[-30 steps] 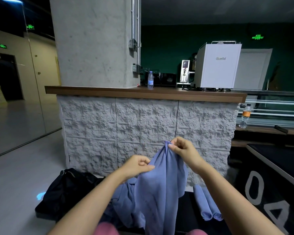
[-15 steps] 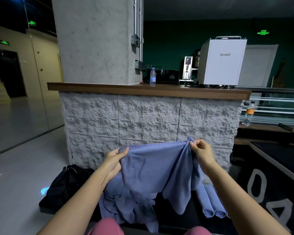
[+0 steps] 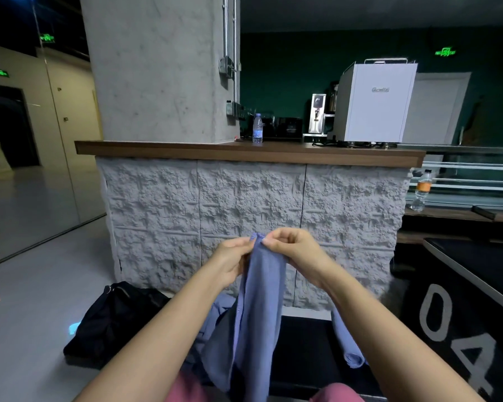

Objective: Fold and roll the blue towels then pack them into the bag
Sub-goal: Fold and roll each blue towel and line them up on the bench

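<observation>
Pinching the top corners of the blue towel [image 3: 262, 300] together at frame centre, your left hand [image 3: 233, 256] and right hand [image 3: 291, 248] could lose a corner if either pinch loosens, skewing the fold as the cloth hangs over your lap, right of the black bag [image 3: 114, 317].

Both forearms [image 3: 157, 338] are bare to the near edge. Left hand [image 3: 233, 256] and right hand [image 3: 291, 250] are bare. A dusty-pink fabric garment [image 3: 337, 394] covers both knees.
</observation>
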`<state>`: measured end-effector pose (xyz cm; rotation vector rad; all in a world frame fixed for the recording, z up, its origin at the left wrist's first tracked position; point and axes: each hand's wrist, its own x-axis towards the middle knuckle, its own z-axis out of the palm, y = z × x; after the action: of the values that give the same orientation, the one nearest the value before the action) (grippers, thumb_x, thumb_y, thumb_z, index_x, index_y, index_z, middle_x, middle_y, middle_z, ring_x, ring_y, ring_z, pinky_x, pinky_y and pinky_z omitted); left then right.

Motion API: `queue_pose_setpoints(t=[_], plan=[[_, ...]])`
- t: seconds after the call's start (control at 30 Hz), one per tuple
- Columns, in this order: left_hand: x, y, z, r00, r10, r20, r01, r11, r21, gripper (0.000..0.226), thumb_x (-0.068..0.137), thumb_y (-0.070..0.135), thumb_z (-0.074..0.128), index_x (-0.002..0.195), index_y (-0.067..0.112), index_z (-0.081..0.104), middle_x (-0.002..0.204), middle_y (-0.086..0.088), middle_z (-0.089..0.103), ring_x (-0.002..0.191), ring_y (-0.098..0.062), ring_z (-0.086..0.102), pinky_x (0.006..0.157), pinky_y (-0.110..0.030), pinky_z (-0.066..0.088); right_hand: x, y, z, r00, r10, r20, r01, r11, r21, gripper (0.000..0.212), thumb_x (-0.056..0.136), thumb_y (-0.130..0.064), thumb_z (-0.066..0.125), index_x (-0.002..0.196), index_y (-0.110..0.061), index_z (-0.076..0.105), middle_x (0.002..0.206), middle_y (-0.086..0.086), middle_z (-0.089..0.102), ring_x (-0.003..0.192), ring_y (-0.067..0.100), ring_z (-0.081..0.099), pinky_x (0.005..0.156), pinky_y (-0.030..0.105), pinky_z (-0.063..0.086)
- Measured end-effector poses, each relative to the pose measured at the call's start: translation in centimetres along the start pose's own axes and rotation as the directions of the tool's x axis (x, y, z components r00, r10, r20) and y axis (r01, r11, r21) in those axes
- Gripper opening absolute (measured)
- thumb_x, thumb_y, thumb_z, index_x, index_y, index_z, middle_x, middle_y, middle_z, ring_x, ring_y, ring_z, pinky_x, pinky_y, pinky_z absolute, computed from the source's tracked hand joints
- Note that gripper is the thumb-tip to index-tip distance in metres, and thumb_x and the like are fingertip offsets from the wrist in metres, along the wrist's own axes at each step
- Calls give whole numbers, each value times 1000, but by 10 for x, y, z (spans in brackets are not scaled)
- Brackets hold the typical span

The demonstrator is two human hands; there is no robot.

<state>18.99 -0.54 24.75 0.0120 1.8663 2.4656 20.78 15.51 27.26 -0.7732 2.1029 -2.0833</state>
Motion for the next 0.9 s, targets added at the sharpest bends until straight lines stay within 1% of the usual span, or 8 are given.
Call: queue_pose_setpoints(t=[0.1,0.27,0.4,0.43,0.5,0.57,0.77,0.9], plan=[[-9,-1,7,998,30,52,-32,999,43,27,91,-8,47,90,8,69,79,-10,72,70,-18,67,67,-27,56,4,3,8,996,-47,-70,39,993,-109,6,86,-7,66,80,-9,68,76,7,67,68,9,60,65,17,49],[-14,-5,-3,992,72,105,-85,988,128,19,94,6,52,103,9,68,95,-7,73,93,-20,66,96,-38,49,10,13,7,972,-90,-218,41,975,-219,10,83,-8,70,75,-9,64,57,-9,59,51,-2,52,52,10,40],[-18,-6,-5,982,106,155,-129,980,151,27,93,28,57,108,7,66,102,-4,66,94,-9,66,91,-33,50,14,20,4,963,-114,-244,40,957,-288,9,82,-10,72,79,-6,65,64,1,59,57,6,50,56,15,40],[-17,-7,-5,978,140,152,-167,969,184,30,90,28,61,106,4,66,100,0,63,97,1,53,82,-24,51,14,21,4,965,-118,-232,48,957,-285,8,82,-8,71,79,-6,64,63,1,58,56,5,50,56,15,40],[-14,-8,-4,968,220,123,-245,938,247,19,85,19,68,93,1,68,88,-2,73,64,-3,55,64,-12,47,12,22,5,973,-120,-199,71,969,-237,9,85,-9,68,80,-7,61,62,-1,56,54,2,48,55,13,39],[-11,-5,-4,966,248,75,-259,929,263,7,84,11,67,85,5,69,74,0,71,71,-7,61,57,-12,45,10,23,4,979,-119,-166,92,983,-158,12,89,-12,64,87,-1,61,63,-1,54,55,2,47,55,12,38],[5,21,-6,968,251,-30,-239,950,203,10,91,14,59,89,7,66,80,-3,67,74,-14,61,67,-25,49,1,41,-3,999,-39,16,41,991,-126,18,84,-20,71,70,-20,59,65,4,52,63,12,45,57,20,33],[22,39,-17,968,234,-87,-217,961,170,16,94,16,54,82,11,62,79,-4,64,70,-15,58,64,-27,46,-20,68,-3,967,123,223,-88,983,-161,5,84,-5,68,88,-9,68,79,-5,70,71,6,63,68,19,51]])
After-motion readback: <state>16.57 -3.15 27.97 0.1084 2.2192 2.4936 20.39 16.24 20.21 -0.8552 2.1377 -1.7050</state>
